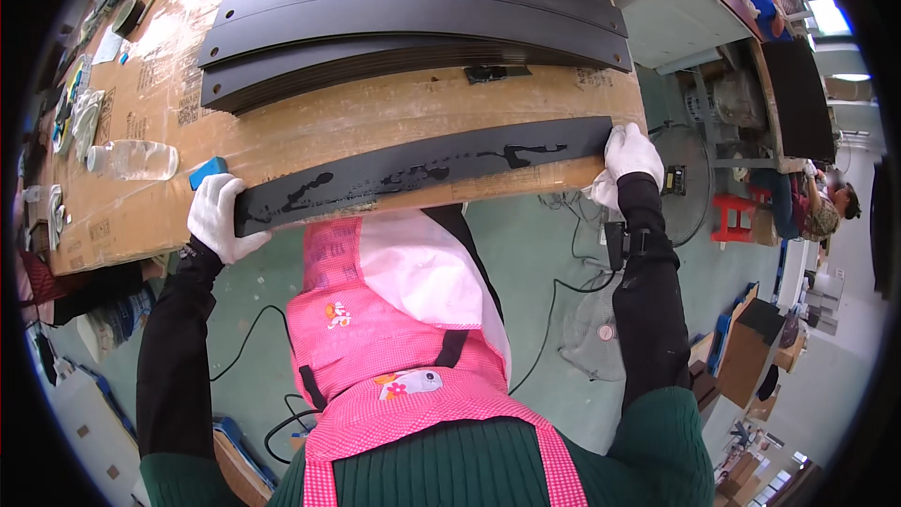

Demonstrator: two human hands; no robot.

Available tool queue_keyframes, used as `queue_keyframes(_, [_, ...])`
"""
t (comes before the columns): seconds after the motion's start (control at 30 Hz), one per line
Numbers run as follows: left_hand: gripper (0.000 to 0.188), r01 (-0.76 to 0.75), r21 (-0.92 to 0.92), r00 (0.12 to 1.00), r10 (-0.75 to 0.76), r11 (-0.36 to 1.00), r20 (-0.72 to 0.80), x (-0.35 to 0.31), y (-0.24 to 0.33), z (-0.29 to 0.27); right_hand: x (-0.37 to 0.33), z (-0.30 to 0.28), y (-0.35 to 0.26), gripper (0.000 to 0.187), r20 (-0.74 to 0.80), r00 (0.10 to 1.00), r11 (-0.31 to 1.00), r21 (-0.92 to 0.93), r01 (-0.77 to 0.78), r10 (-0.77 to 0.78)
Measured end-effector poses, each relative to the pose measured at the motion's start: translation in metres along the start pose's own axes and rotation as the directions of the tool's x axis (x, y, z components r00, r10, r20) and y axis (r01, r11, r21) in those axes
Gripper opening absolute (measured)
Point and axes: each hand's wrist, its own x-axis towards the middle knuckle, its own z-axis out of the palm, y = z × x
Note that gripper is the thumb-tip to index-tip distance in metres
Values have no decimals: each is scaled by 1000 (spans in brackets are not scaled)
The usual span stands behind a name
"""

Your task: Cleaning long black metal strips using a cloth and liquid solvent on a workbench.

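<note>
A long, flat black panel [375, 169] lies along the table's near edge, with wet, shiny patches on its upper face. White gloves cover both of my hands. My left hand [218, 218] is closed round the panel's left end, the thumb on the near side. At the opposite end my right hand [633, 154] grips the panel's corner; its fingertips are partly hidden. Some white fabric hangs below the right hand, and I cannot tell if it is a cloth or part of the glove. A blue sponge [208, 172] rests just beyond my left hand.
Stacked black panels [422, 14] with end holes lie farther back on the cardboard-covered table [310, 136]. A clear plastic bottle [141, 160] lies at the left near white cloths [89, 117]. Right of the table stands a floor fan [690, 183]; beyond are a red stool [732, 216] and another person [818, 207].
</note>
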Motion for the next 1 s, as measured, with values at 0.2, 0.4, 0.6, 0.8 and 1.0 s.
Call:
queue_keyframes(0.2, [85,9,4,1000,-9,1000,-6,-3,0,-1,-44,15,-32,39,-51,955,952,-112,287,-294])
queue_keyframes(0.4, [85,-7,-4,1000,7,1000,-10,1,1,3,-13,1,-20,33,-25,996,979,-188,81,-87])
queue_keyframes(0.6, [86,-4,5,1000,4,1000,-3,-3,1,-2,-19,1,-16,35,-52,989,984,-121,134,-141])
queue_keyframes(0.8, [86,-9,-17,1000,9,1000,-24,2,2,5,28,-18,65,40,29,997,981,-181,-66,72])
queue_keyframes(1.0, [86,9,5,1000,-9,1000,2,-6,-1,-3,-41,-18,-18,35,119,948,953,107,284,-296])
